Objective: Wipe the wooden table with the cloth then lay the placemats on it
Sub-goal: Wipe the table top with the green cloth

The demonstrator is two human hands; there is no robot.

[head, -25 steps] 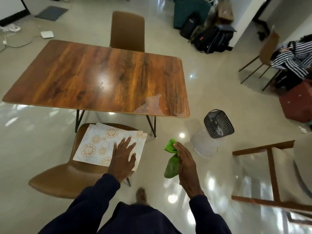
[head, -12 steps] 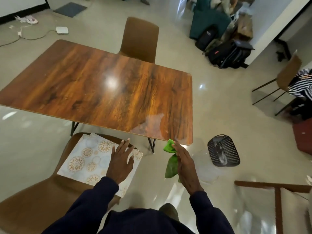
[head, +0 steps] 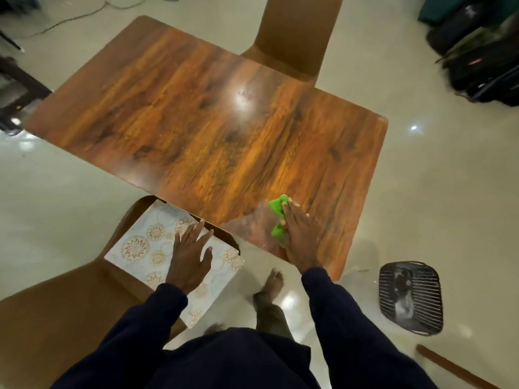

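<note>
The glossy wooden table [head: 202, 130] fills the middle of the view. My right hand [head: 299, 237] presses a green cloth [head: 278, 209] flat onto the table's near right corner. Pale placemats with round gold patterns [head: 146, 242] lie stacked on the seat of a brown chair [head: 50, 313] at the table's near edge. My left hand [head: 191, 254] rests flat on those placemats, fingers spread, holding nothing.
A second brown chair [head: 295, 32] stands at the table's far side. A small black fan [head: 410, 296] sits on the floor to the right. Dark bags [head: 477, 60] lie at the upper right, cables at the upper left. My bare foot [head: 273, 284] is below the table corner.
I have stepped closer to the table. My right hand has carried the green cloth from mid-air onto the table's near right corner. My left hand stays on the placemats.
</note>
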